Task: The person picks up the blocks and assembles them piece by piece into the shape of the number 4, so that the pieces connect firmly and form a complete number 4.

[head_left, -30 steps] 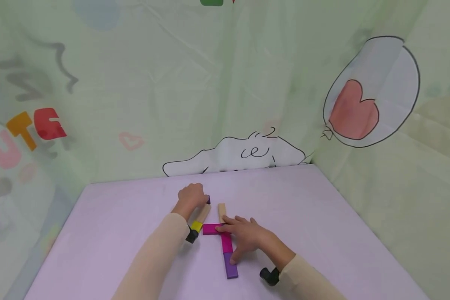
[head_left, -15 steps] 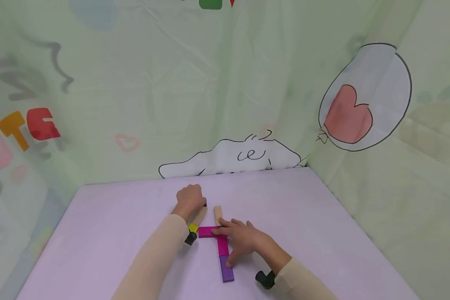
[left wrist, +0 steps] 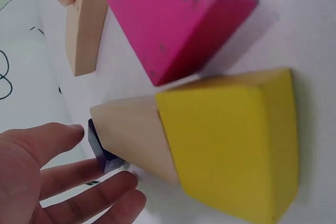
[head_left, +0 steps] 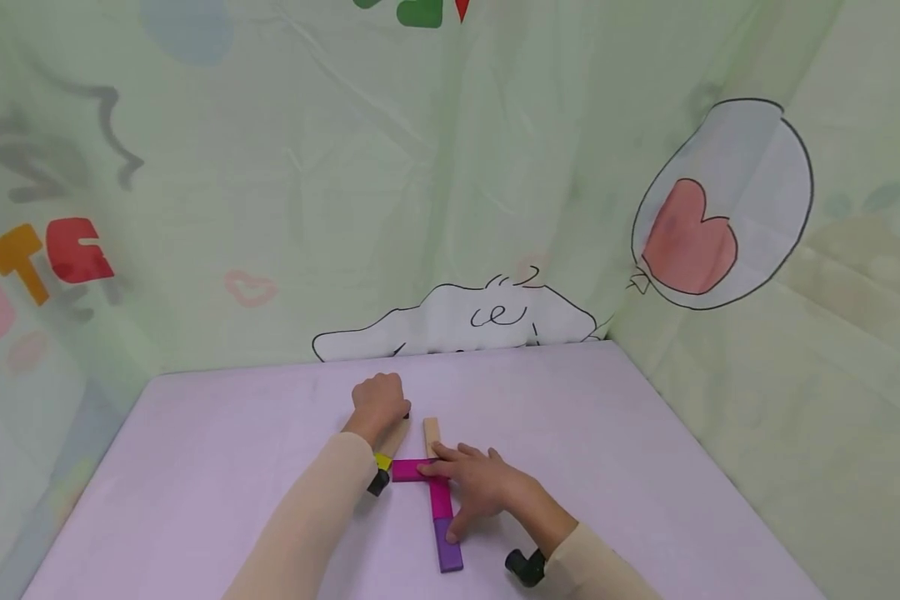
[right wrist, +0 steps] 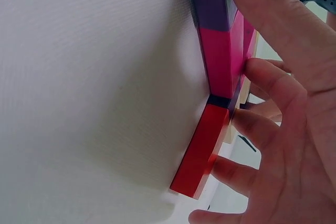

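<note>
My left hand [head_left: 378, 402] pinches a small dark block [left wrist: 102, 150] between thumb and fingers, at the far end of a bare wood block [left wrist: 134, 132]. A yellow block [left wrist: 231, 140] joins that wood block's near end. With fingers spread, my right hand [head_left: 480, 482] rests on a row of blocks. Its thumb touches a purple block [head_left: 447, 546], which meets a pink block [head_left: 441, 498]. Across the row's upper end lies another pink block [head_left: 408, 471], with a bare wood block [head_left: 431, 431] beyond it. A red block [right wrist: 199, 150], seen in the right wrist view, lies under the right fingers.
The blocks lie on a pale lilac table [head_left: 607, 483]. A printed cloth [head_left: 285, 192] hangs behind and at both sides. Black wrist cameras [head_left: 527, 568] stick out near each wrist, close above the table.
The head view has tilted and shifted slightly. Less of the dark block shows beside my left fingers, while the right hand stays spread over the same blocks.
</note>
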A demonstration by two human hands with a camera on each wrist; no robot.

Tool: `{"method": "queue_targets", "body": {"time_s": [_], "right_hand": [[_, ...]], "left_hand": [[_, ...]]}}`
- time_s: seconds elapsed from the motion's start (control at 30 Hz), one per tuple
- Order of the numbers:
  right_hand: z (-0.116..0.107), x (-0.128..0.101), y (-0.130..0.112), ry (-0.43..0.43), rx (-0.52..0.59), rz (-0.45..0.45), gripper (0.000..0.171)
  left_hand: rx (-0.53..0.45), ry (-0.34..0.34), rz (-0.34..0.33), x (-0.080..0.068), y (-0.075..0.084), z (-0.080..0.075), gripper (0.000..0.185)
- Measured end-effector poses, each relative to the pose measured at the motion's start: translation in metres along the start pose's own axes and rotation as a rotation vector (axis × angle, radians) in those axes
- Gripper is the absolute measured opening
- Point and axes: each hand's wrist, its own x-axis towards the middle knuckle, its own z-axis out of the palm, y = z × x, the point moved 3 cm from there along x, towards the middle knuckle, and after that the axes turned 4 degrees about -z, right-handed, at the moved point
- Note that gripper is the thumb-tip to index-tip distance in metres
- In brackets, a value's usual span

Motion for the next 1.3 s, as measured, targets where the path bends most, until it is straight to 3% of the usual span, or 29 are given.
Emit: {"method": "queue_targets", "body": {"time_s": [0.27, 0.47, 0.87, 1.3], "right_hand": [[-0.001, -0.002, -0.002, 0.002, 0.007, 0.014, 0.089], [0.0, -0.002, -0.005, 0.002, 0.008, 0.007, 0.089], [-0.002, -0.004, -0.003, 0.002, -0.004, -0.002, 0.09], [-0.003, -0.001, -0.002, 0.001, -0.006, -0.002, 0.091]], "left_hand": [[0.008, -0.021, 0.005, 0.001, 0.006, 0.001, 0.024], [0.002, -0.007, -0.011, 0.001, 0.001, 0.003, 0.024], [-0.011, 0.024, 0.029, 0.002, 0.009, 0.001, 0.025], [0.024, -0.01, 0.078, -0.002, 0.019, -0.004, 0.027]]}}
